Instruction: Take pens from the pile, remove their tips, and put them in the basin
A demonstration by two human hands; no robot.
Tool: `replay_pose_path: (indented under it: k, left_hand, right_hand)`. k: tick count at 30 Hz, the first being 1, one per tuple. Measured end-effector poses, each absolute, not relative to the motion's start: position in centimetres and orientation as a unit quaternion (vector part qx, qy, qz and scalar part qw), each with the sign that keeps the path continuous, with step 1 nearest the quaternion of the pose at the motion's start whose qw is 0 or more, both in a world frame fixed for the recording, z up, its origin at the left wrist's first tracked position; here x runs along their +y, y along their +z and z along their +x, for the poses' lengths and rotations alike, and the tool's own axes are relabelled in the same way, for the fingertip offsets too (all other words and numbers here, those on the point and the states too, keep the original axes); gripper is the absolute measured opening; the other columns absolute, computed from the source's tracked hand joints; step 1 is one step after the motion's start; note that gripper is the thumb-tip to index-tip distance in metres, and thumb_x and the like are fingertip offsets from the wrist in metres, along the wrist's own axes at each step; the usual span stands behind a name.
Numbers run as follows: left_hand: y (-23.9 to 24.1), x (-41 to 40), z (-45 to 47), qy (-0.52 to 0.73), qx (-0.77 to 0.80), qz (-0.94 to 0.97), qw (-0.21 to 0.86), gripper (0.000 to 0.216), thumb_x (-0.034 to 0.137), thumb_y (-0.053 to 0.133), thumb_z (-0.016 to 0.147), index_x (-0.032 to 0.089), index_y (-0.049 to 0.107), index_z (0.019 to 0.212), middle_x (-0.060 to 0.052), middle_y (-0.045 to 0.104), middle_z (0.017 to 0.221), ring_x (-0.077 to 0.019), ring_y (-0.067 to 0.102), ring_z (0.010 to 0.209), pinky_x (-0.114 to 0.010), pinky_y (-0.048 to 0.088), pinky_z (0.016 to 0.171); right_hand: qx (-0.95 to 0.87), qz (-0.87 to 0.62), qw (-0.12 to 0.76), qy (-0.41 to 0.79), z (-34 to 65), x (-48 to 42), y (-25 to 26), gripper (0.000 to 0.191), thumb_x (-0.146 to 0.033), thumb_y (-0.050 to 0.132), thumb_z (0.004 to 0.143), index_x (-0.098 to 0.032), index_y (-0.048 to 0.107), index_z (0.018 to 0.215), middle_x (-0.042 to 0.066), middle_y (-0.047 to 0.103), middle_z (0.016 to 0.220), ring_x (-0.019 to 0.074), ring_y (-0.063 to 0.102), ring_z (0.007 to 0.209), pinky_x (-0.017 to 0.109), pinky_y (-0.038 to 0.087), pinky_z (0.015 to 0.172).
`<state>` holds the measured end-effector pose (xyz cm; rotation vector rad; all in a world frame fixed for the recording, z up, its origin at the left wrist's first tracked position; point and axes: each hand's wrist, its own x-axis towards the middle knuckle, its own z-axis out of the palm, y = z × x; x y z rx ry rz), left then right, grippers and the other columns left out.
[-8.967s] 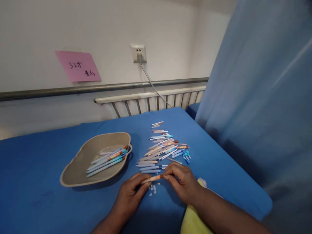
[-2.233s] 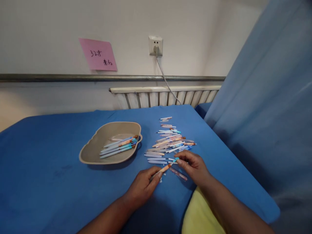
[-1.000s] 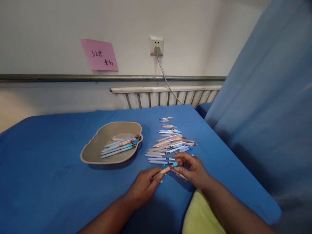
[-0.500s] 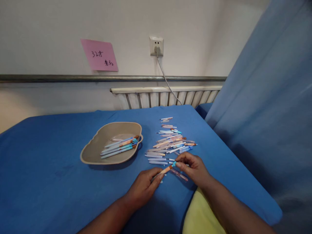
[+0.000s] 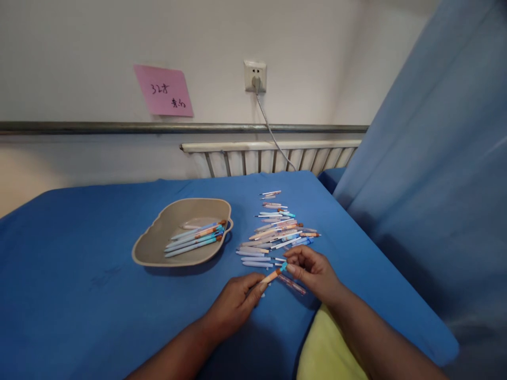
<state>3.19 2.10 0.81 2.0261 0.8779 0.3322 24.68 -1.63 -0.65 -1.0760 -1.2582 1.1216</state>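
My left hand (image 5: 241,300) is closed around the lower part of a pen (image 5: 271,276) with a light orange barrel, a brown band and a light-blue end. At that blue end, the thumb and fingers of my right hand (image 5: 315,272) are pinched together. The pen slants up to the right above the cloth. Just beyond my hands lie pale pen barrels (image 5: 256,264) and thin white refills (image 5: 285,241), spread in a loose pile. A pinkish patterned pen part (image 5: 292,285) rests under my right hand.
A grey-brown basin (image 5: 152,248) holding several finished-looking pens (image 5: 194,246) stands left of the pile on the blue cloth (image 5: 99,316). Behind are a pink note (image 5: 164,91), a wall socket (image 5: 255,76) with a cord, and a rail. A blue curtain (image 5: 435,158) hangs at right.
The pen and both hands stay nearly in place. My right fingertips have shifted very slightly at the blue end; the view has moved a little.
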Motion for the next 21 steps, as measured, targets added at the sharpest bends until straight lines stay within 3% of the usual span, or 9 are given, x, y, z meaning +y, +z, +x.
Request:
replay_pose_path:
  k: [9,14,21]
  left_hand:
    - [1.5,1.6,3.1,0.163,0.368,0.786,0.469,0.034,0.04,0.036,0.094,0.018,0.06,0.101,0.001,0.06,0.07,-0.0133,0.055,0.067,-0.021,0.042,0.063]
    - [4.2,0.9,1.9,0.219,0.386,0.751,0.488,0.028,0.038,0.038,0.094,0.017,0.053,0.105,-0.003,0.066,0.078,-0.0136,0.059,0.067,-0.023,0.046,0.065]
    - [10.4,5.8,-3.4,0.265,0.449,0.821,0.232,0.024,0.037,0.048,0.088,0.021,0.063,0.096,-0.003,0.067,0.092,-0.0189,0.059,0.088,-0.028,0.043,0.078]
  right_hand:
    - [-0.524,-0.475,0.534,0.464,25.3,-1.4,-1.0,0.027,-0.042,0.059,0.084,-0.019,0.059,0.098,-0.002,0.055,0.065,0.0108,0.05,0.055,0.024,0.042,0.054]
    - [-0.532,-0.491,0.524,0.449,26.0,-1.2,-1.6,0.031,-0.045,0.057,0.084,-0.018,0.06,0.099,-0.001,0.054,0.065,0.0132,0.05,0.057,0.026,0.041,0.055]
    - [-0.542,-0.5,0.502,0.452,25.9,-1.4,-1.9,0.028,-0.043,0.054,0.086,-0.019,0.06,0.098,-0.001,0.054,0.065,0.014,0.049,0.059,0.026,0.04,0.056]
